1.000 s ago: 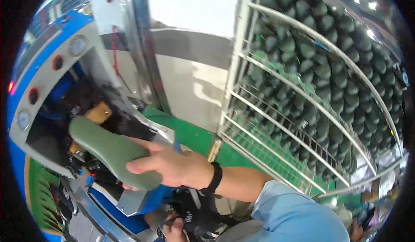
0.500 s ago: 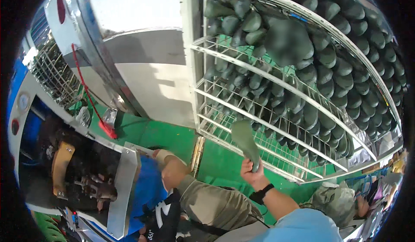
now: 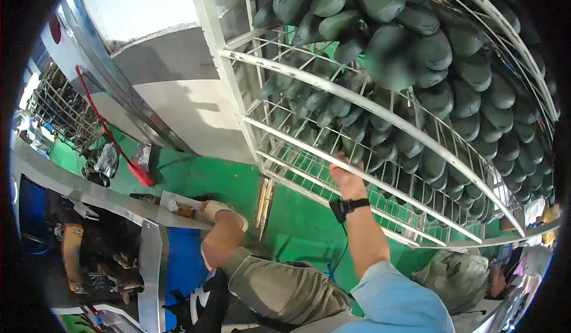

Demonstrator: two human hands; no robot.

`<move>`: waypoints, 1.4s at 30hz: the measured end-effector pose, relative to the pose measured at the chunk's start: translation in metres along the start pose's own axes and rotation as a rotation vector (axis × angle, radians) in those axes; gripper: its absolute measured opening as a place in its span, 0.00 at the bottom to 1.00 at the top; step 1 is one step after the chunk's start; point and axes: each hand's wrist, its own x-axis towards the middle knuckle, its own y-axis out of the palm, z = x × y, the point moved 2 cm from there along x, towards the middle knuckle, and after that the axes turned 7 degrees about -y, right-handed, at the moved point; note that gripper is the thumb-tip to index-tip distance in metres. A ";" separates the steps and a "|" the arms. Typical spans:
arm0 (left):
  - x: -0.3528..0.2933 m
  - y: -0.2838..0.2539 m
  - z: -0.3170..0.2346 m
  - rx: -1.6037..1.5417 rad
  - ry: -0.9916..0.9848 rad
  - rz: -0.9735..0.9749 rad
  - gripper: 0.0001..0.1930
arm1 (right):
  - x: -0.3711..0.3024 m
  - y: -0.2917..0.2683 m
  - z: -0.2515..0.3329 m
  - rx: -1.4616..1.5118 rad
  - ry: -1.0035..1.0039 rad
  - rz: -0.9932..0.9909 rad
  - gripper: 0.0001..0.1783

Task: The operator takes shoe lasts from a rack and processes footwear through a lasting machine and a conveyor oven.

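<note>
Presently, the right hand (image 3: 348, 177) reaches into the white rack (image 3: 324, 83) (whether its fingers pinch anything cannot be told), with dark green soles (image 3: 437, 98) above and right of it; the left hand is out of view.

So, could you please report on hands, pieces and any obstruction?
Right hand at white rack, grip unclear. Left hand out of view. Many dark green pieces on the rack. Rail crosses by right hand.
</note>
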 end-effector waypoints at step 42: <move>-0.059 -0.112 0.033 -0.021 -0.230 0.309 0.33 | -0.391 0.147 -0.637 -1.568 -0.421 2.447 0.14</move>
